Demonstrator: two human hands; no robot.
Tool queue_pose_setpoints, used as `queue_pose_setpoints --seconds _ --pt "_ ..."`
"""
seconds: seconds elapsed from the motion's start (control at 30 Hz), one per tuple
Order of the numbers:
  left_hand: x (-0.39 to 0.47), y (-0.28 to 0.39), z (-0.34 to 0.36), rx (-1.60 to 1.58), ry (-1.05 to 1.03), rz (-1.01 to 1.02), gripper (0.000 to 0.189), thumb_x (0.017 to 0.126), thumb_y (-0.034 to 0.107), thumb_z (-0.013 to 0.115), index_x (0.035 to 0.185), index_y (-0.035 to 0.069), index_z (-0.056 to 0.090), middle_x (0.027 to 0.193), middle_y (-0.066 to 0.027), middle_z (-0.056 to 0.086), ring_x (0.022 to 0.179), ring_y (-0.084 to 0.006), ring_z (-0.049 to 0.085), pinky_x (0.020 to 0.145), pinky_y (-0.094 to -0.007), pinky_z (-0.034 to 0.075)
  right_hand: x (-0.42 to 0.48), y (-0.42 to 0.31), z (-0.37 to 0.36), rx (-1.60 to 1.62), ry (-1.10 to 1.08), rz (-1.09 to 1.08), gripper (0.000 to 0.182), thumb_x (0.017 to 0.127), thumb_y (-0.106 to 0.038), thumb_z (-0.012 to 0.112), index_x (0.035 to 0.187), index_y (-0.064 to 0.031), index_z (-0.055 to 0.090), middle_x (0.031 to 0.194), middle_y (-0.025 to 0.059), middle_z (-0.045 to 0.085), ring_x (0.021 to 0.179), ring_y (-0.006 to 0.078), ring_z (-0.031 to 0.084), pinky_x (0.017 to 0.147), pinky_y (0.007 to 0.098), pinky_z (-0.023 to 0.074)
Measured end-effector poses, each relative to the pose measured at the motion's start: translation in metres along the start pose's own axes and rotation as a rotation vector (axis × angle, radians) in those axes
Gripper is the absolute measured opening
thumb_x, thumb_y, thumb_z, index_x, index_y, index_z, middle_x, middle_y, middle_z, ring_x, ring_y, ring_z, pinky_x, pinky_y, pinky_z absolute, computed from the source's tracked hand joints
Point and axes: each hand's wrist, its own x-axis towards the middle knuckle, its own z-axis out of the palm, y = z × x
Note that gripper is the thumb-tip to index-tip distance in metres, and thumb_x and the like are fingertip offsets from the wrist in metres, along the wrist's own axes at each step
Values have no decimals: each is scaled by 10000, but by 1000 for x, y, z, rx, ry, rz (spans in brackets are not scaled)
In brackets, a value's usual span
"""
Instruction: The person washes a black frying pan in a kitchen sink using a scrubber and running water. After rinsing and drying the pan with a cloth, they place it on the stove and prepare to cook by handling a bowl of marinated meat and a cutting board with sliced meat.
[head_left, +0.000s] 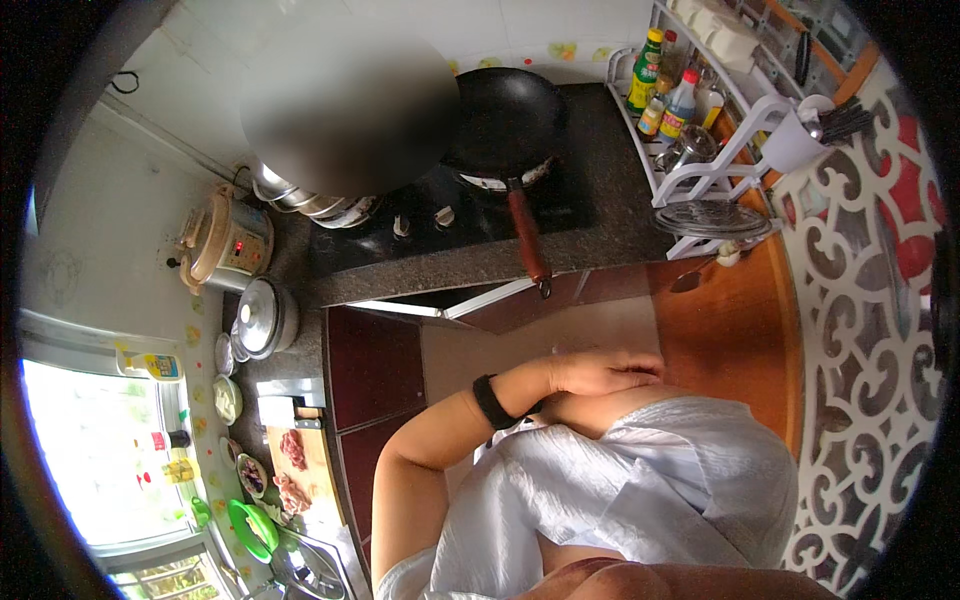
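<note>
My left hand (607, 373), with a black band (491, 403) at its wrist, lies across the front of my body. It rests on bare skin that looks like my other arm. No object shows in its fingers, which are partly hidden. My right hand is not in view. Before me, a black frying pan (510, 120) sits on the built-in gas cooktop (480, 225). Its reddish-brown handle (529, 240) points towards me, past the counter edge. Two control knobs (444, 217) show left of the handle.
Leftward stand an electric pressure cooker (244, 240), a lidded pot (262, 319) and a wooden cutting board (319, 480) with raw meat (292, 448) and a cleaver (277, 412). A green basket (251, 531) is near the sink (322, 570). The right-hand white rack (739, 150) holds sauce bottles (679, 105). Cabinet doors (495, 296) hang ajar below.
</note>
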Motion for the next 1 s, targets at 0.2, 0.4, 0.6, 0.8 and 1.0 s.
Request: queue_pose_setpoints --seconds 0.2,0.4,0.6,0.8,1.0 --pt "-26 16 15 10 98 141 202 934 136 417 1046 0 516 1017 -99 558 967 -185 494 869 -294 384 10 -14 4 32 67 40 200 781 -271 577 824 -88 642 760 66 643 667 202 601 602 349 479" --pt "-54 19 20 -37 60 124 195 922 159 453 1029 14 526 1018 -90 548 899 -158 498 794 -272 406 23 -28 8 47 114 71 205 781 -274 578 821 -83 641 759 63 642 656 192 596 595 338 479" --pt "-74 26 37 49 104 176 209 928 180 446 1001 7 537 938 -86 562 882 -145 497 790 -280 404 30 -36 14 69 153 106 210 782 -276 579 817 -78 640 757 59 641 644 181 592 588 328 479" --pt "-87 27 46 -47 196 255 245 923 231 461 934 3 552 833 -104 579 823 -172 536 740 -313 418 37 -42 16 84 168 127 216 783 -279 580 813 -73 638 756 56 640 632 170 588 580 317 479" --pt "-118 33 26 524 245 3 299 902 316 496 816 30 516 782 -160 557 695 -334 529 601 -393 404 41 -33 10 118 190 153 222 783 -281 581 810 -68 637 755 53 639 621 159 584 573 307 479"
